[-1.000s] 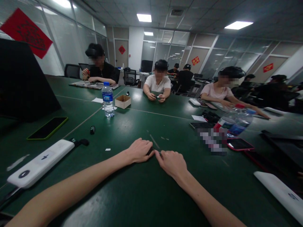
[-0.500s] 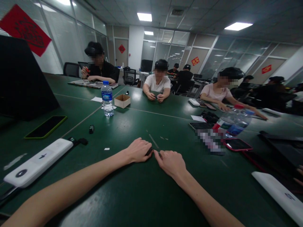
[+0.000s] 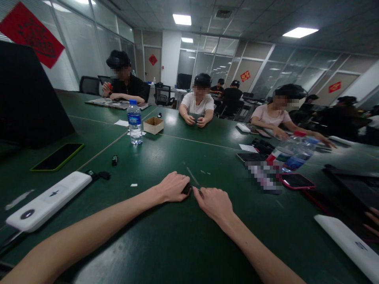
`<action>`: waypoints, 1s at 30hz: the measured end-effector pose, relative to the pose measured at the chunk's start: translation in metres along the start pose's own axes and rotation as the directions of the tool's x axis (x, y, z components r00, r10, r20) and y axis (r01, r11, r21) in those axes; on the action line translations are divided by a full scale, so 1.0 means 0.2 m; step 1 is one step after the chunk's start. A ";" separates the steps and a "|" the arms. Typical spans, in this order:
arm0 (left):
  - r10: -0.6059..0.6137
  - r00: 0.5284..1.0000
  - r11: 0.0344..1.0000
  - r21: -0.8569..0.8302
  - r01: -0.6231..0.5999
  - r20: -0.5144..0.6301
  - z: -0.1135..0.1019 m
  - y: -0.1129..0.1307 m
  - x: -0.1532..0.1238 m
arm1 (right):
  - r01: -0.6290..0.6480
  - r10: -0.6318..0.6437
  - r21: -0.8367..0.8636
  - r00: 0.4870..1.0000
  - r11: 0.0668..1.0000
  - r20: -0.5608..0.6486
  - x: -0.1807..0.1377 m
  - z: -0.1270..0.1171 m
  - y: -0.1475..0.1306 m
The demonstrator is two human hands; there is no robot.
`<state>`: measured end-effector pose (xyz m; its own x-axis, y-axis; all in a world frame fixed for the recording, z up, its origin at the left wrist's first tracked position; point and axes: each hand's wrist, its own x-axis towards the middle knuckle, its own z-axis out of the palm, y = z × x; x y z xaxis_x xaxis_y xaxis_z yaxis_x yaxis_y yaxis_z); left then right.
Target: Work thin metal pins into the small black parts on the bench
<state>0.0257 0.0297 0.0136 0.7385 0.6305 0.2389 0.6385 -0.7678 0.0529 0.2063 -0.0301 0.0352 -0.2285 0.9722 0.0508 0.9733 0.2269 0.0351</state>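
My left hand rests on the green table, its fingers closed around a small black object. Only one end of that object shows, so its kind is unclear. Just to the right lies my right hand, fingers curled and thumb pointing at the black object. A thin sliver of something shows between its thumb and index finger; the rest is hidden. The two hands are close together with a narrow gap between the fingertips. Beyond them a clear strip lies on the tabletop.
A white power bank-like device and a green-edged phone lie left. Farther back stand a water bottle and an open box. Bottles, a pink-edged phone and another white device are right. Several people sit around.
My hands keep nearly the same place and pose. Slightly more of the black object shows at my left fingertips. The view has shifted very little.
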 end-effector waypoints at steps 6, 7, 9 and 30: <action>-0.010 1.000 1.000 0.002 0.010 0.020 0.00 0.00 0.00 | 0.023 -0.023 -0.030 1.000 0.999 -0.007 0.00 0.00 0.00; -0.011 1.000 1.000 0.004 0.011 0.022 -0.01 0.00 0.00 | 0.026 -0.027 -0.039 1.000 0.999 -0.010 0.00 0.00 0.00; -0.012 1.000 1.000 0.012 0.012 0.020 0.00 0.00 0.00 | 0.034 -0.035 -0.053 0.999 0.998 -0.016 0.00 -0.01 0.00; -0.015 1.000 0.998 0.067 0.013 0.025 0.02 0.00 0.00 | 0.339 -0.343 -0.064 0.938 0.938 -0.057 -0.02 0.00 -0.02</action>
<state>0.0271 0.0302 0.0101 0.7340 0.6447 0.2135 0.6613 -0.7501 -0.0087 0.2040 -0.0345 0.0341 -0.5494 0.8304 0.0923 0.8344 0.5394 0.1136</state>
